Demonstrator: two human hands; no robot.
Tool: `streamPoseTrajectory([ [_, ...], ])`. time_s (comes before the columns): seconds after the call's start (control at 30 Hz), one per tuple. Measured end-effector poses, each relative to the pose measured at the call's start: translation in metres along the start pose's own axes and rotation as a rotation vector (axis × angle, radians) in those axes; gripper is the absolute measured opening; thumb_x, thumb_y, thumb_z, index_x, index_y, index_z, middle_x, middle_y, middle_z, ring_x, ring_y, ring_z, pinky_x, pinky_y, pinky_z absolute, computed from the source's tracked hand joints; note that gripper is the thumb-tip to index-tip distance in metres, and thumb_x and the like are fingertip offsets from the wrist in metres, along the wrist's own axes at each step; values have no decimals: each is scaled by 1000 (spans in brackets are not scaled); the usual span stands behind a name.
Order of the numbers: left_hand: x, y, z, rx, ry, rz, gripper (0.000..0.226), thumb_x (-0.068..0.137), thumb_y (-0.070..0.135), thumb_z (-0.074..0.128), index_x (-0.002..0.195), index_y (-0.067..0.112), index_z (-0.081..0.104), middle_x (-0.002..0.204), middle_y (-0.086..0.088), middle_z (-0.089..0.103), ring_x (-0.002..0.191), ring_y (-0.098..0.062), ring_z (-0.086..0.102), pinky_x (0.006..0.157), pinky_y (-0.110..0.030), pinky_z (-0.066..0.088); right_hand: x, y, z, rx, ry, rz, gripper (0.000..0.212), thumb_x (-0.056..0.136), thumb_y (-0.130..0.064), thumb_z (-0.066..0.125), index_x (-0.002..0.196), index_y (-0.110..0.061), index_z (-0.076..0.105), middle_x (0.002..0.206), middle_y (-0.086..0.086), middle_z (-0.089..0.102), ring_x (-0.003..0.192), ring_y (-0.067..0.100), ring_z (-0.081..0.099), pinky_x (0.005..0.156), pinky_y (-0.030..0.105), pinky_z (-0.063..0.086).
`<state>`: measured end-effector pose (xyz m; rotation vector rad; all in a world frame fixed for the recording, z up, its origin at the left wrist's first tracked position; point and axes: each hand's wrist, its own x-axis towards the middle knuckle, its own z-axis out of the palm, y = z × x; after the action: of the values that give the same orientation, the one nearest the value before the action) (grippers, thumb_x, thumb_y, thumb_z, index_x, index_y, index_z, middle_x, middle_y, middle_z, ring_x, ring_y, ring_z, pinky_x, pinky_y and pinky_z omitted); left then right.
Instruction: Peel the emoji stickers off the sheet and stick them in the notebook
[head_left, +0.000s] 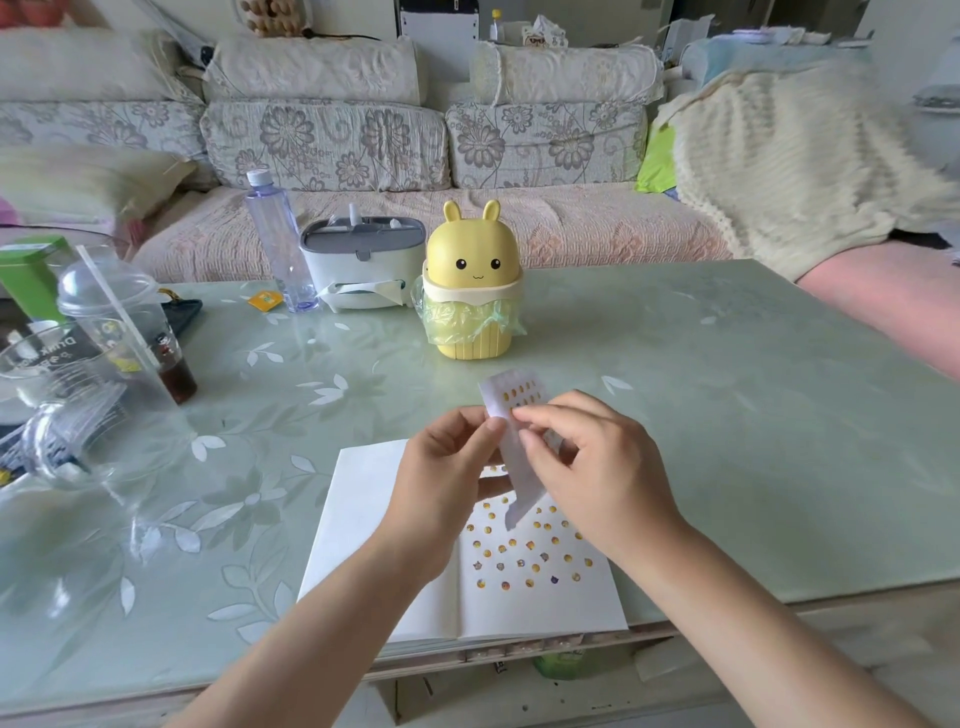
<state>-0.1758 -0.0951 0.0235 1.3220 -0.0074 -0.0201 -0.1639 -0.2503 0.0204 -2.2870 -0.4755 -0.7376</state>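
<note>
Left grip (447, 467), right grip (587, 462) — sheet (514, 392) pinched between

Two hands showed at frame centre, the left hand (441, 473) and the right hand (592, 462), with one sticker sheet (511, 384) and one notebook (358, 499). Above them stood one yellow bin (472, 260) and one bottle (275, 234).

A pale green leaf-patterned glass tabletop (727, 415) carries a yellow bunny-shaped bin (474, 283) lined with a green bag. To its left stand a grey-and-white lidded box (361, 260) and a clear plastic bottle (280, 244). A dome-lidded clear cup (119, 322) with a straw stands far left. A floral sofa (327, 140) stands behind.
</note>
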Motion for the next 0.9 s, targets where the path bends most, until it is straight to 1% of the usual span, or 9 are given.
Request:
streamPoseTrajectory([
  [0.07, 0, 1, -1, 29, 4, 35, 20, 103, 10, 53, 103, -9, 62, 89, -14, 75, 82, -23, 73, 68, -30, 59, 3, 0, 1, 28, -12, 6, 15, 88, -26, 72, 102, -28, 77, 87, -18, 65, 54, -4, 48, 56, 18, 39],
  [0.23, -3, 4, 0, 101, -16, 92, 18, 103, 6, 52, 94, 3, 67, 81, -8, 73, 77, -19, 72, 66, -30, 59, 7, -5, 2, 55, 31, 42, 15, 88, -39, 66, 91, -29, 77, 77, -15, 64, 55, 6, 51, 54, 25, 45],
  [0.37, -3, 4, -3, 180, -21, 126, 17, 103, 8, 52, 97, 6, 68, 82, -5, 74, 79, -19, 71, 78, -42, 62, 11, -4, 0, 92, -14, 54, 13, 86, -38, 68, 89, -30, 78, 72, -20, 60, 55, 9, 52, 55, 24, 41],
  [0.47, -3, 5, -5, 255, -19, 136, 18, 104, 6, 50, 98, 4, 67, 81, -4, 72, 79, -21, 70, 82, -50, 61, 11, -4, -1, 130, -34, 62, 16, 84, -41, 66, 85, -30, 78, 70, -20, 62, 56, 11, 54, 55, 27, 46],
  [0.53, -4, 5, -6, 296, -13, 132, 17, 104, 5, 50, 98, 3, 66, 80, -7, 71, 78, -22, 69, 82, -55, 59, 12, -4, -1, 139, -38, 66, 26, 80, -47, 59, 80, -30, 78, 68, -20, 62, 56, 10, 55, 55, 27, 47],
  [0.6, -4, 5, -5, 332, -16, 139, 17, 104, 6, 50, 97, 3, 66, 83, -14, 71, 78, -24, 68, 83, -60, 57, 12, -3, -3, 156, -45, 80, 26, 79, -46, 58, 75, -28, 77, 67, -20, 62, 55, 11, 55, 55, 26, 45],
  [0.67, -5, 5, -6, 350, -23, 146, 17, 104, 6, 51, 97, 4, 67, 86, -16, 71, 78, -21, 68, 80, -56, 59, 13, 0, -4, 157, -47, 92, 18, 80, -38, 63, 72, -27, 75, 67, -19, 62, 54, 12, 56, 55, 26, 45],
  [0.77, -5, 6, -6, 290, -31, 133, 18, 103, 6, 51, 98, 2, 67, 83, -8, 73, 78, -16, 70, 71, -35, 60, 12, 0, -5, 165, -47, 96, 11, 83, -28, 69, 74, -28, 75, 69, -18, 63, 55, 12, 56, 56, 27, 46],
  [0.9, -8, 8, -6, 146, -82, 78, 19, 101, 16, 58, 104, -1, 68, 87, -9, 75, 81, -17, 73, 72, -31, 60, 8, -5, -5, 140, -32, 14, 22, 84, -45, 61, 88, -31, 78, 74, -18, 62, 55, 11, 53, 54, 26, 46],
])
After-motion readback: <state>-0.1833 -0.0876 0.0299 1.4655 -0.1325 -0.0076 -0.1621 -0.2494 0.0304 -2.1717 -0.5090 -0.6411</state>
